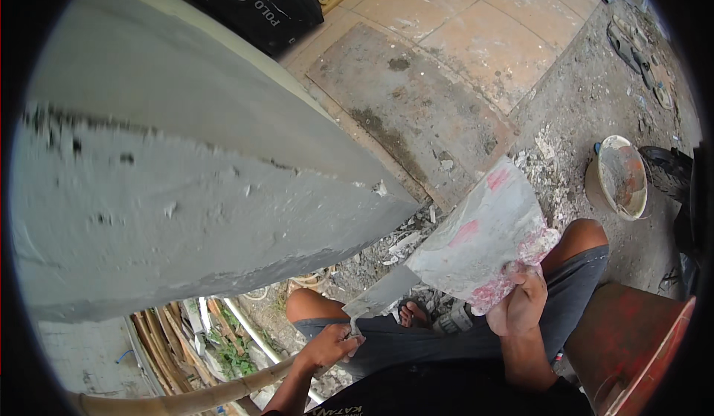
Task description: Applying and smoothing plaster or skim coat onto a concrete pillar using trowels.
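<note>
My left hand [332, 347] is closed around the handle of a flat trowel [381, 292], its grey blade pointing up and to the right. The blade's tip meets or overlaps the left edge of a flat grey board [476, 230]. That board has pink smears and a ragged, pink-and-white lumpy edge at the lower right. My right hand [518, 301] grips it there, with some fingers hidden behind it. Left of the board stands a grey plastered wall [178, 222], its smooth face marked by small pits and a rough, dark-spotted ridge.
A pale bucket [617, 178] stands at right beside a black tyre [667, 170]. A reddish container [632, 341] is near my right knee. Sandals [641, 62] lie farther off. A bamboo pole [186, 401] crosses the lower left. A black bag [256, 7] sits beyond the wall, near floor tiles [476, 21].
</note>
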`<control>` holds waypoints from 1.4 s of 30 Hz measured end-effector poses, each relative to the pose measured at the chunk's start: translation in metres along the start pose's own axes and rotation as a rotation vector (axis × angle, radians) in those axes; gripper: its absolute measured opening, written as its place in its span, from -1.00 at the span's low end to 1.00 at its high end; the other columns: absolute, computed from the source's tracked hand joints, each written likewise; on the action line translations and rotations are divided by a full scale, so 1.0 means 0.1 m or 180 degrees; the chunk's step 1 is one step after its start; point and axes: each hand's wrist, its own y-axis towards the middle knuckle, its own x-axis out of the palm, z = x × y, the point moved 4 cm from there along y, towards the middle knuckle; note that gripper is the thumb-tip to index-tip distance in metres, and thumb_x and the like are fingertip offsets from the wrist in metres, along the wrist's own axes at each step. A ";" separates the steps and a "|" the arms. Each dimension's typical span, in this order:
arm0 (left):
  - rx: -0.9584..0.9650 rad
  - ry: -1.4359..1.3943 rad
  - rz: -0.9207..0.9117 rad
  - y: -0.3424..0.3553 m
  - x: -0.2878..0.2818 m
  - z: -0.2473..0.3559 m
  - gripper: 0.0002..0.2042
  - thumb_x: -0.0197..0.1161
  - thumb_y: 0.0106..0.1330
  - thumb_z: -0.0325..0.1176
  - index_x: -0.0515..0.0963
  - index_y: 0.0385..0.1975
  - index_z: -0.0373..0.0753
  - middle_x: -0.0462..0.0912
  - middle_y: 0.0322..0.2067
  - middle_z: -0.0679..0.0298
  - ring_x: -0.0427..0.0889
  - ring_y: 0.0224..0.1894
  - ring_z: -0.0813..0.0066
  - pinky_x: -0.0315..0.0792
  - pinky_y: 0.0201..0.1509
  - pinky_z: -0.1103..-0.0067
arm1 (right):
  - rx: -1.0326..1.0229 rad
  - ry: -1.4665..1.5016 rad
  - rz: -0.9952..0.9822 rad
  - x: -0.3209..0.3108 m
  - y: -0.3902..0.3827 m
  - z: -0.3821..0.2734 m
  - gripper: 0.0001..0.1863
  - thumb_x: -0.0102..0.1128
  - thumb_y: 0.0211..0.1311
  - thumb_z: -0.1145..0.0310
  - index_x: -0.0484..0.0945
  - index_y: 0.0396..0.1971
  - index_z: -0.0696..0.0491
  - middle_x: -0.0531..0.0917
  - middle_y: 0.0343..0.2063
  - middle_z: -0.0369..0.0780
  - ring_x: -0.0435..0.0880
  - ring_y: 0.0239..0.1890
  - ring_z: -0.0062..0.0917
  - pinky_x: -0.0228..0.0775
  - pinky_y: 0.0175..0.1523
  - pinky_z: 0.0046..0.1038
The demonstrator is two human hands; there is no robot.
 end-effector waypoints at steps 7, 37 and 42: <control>-0.0986 0.0201 -0.0326 -0.55 0.07 0.63 -0.59 0.11 0.30 -0.11 0.45 -0.61 -0.37 0.53 -0.67 0.20 0.53 -0.68 0.42 0.43 -0.55 0.47 | 0.0519 -0.0031 0.1210 0.04 -0.13 0.13 -0.64 0.03 0.15 0.54 0.32 -0.01 0.12 0.50 -0.29 -0.26 0.51 -0.25 -0.48 0.42 -0.06 -0.37; -0.2262 -0.0352 0.0302 -2.91 -0.03 0.81 -0.60 0.15 0.23 -0.14 0.48 -0.54 -0.48 0.53 -0.65 0.10 0.56 -0.68 0.33 0.47 -0.58 0.44 | 0.0466 -0.0491 0.1430 2.51 -1.04 0.78 -0.31 -0.20 0.02 0.77 0.16 0.26 0.13 0.45 -0.30 -0.31 0.36 -0.48 -0.73 0.21 -0.44 -0.69; -0.1229 0.0206 -0.0288 -2.80 0.18 1.12 -0.60 0.17 0.25 -0.13 0.48 -0.18 -0.42 0.61 -0.41 0.03 0.64 -0.44 0.27 0.53 -0.41 0.43 | 0.0526 -0.1076 0.1478 2.56 -1.29 0.38 -0.33 -0.19 0.04 0.77 0.17 0.25 0.14 0.47 -0.20 -0.27 0.41 -0.33 -0.71 0.30 -0.32 -0.67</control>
